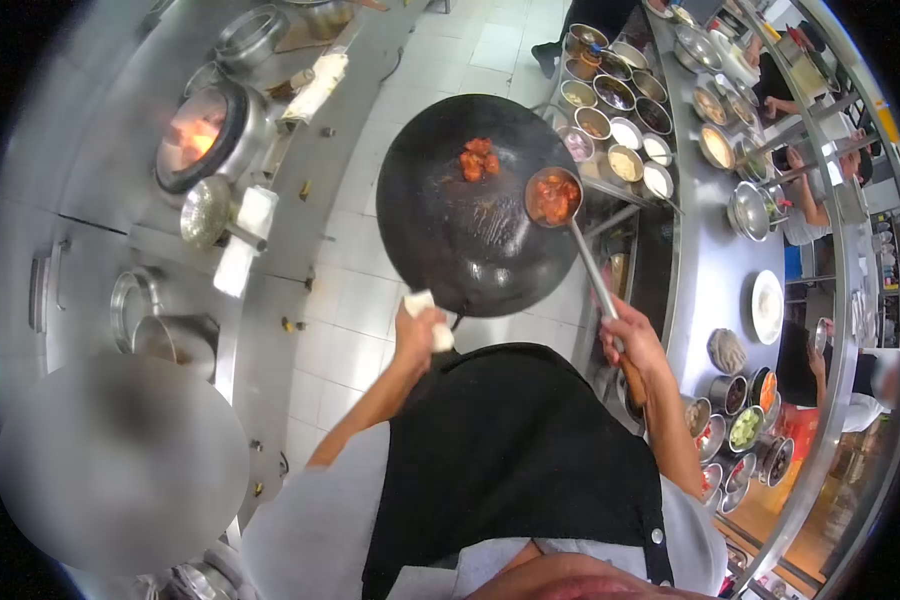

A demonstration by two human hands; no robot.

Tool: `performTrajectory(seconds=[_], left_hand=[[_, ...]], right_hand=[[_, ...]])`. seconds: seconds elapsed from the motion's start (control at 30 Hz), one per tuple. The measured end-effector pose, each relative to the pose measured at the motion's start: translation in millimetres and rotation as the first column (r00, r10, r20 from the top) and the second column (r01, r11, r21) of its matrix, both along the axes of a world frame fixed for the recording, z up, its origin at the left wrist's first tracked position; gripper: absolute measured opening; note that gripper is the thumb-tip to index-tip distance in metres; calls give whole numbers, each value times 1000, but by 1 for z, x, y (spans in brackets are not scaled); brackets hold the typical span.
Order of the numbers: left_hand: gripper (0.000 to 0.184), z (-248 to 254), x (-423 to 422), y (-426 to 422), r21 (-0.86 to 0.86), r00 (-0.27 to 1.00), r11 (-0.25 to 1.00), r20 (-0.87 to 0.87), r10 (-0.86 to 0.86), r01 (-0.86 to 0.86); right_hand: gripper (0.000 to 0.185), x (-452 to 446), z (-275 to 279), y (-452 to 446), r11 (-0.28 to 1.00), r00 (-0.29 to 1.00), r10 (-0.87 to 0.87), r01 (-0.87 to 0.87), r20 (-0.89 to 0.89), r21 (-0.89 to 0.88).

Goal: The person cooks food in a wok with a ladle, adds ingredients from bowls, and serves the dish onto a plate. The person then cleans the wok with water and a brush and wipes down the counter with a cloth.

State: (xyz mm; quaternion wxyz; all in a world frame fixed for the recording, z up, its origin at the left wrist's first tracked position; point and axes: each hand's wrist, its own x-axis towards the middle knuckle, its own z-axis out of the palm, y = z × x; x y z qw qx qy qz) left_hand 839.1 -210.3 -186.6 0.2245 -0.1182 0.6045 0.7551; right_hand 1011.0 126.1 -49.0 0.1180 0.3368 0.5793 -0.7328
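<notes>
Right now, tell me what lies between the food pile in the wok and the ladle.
Nothing but a bare strip of the dark wok separates the food pile from the ladle, in the head view.

A black wok point(450, 230) shows a dark surface, matt toward its far rim and streaked with a wet gloss at its middle and near side. A ladle point(554, 197) pairs a metal bowl and smooth, dull-silver metal shaft with a brown handle that looks wooden, while white cloth point(426, 315) pads the wok's near edge. At left, brushed-looking metal counters point(270, 400) carry soft highlights beside a perforated metal strainer point(205, 212). At right, smooth metal worktops point(710, 270) reflect pale light near a glossy white plate point(767, 307). Pale floor tiles point(345, 260) gleam between them; the black apron point(510, 450) is matt cloth.
</notes>
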Motion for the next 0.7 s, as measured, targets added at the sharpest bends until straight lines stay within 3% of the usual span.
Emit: performTrajectory(seconds=[0.1, 0.17, 0.2, 0.3, 0.53, 0.7], left_hand=[[43, -2, -22, -11, -79, 995, 995, 83, -59, 66], [23, 6, -67, -6, -33, 989, 995, 114, -93, 98], [20, 5, -79, -6, -16, 981, 994, 169, -99, 104], [14, -7, -103, -15, 25, 952, 993, 284, -116, 113], [19, -14, -108, -38, 25, 919, 984, 352, -175, 178], [16, -14, -102, -24, 11, 921, 982, 347, -179, 187]], right_hand=[[61, -27, -12, -32, 985, 1000, -3, 5, 12, -174], [47, -58, -45, -60, 934, 998, -59, 59, 12, -352], [42, -71, -68, -70, 874, 996, -93, 80, -3, -479], [32, -88, -109, -111, 800, 989, -141, 89, -40, -594], [59, -57, -119, -121, 895, 989, -143, 110, -44, -432], [58, -14, -73, -107, 839, 954, -301, 266, 2, -475]])
